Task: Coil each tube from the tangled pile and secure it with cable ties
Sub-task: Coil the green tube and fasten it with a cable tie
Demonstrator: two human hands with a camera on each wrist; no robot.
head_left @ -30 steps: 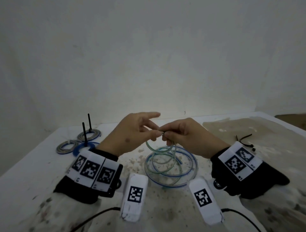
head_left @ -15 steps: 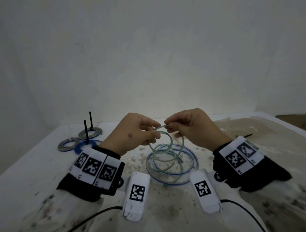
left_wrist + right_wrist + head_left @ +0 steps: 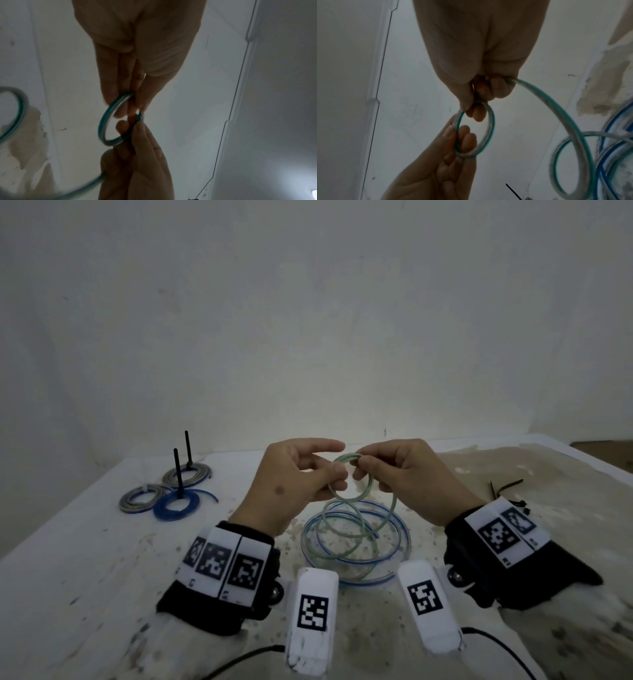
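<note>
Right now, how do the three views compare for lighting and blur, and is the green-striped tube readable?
Head view: dim, flat light, edges bowed by the wide lens, yet the green-striped tube between left hand and right hand reads clearly. Left wrist view: hands underexposed, a bright glare spot at lower right, loop sharp, trailing tube smeared. Right wrist view: small loop crisp, the tube's lower coils and the blue-striped tube motion-blurred.

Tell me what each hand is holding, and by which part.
Both hold the green-striped tube at its small raised loop: the left hand pinches the loop's near-left side, the right hand pinches its top. The remaining turns hang down to the table.
</note>
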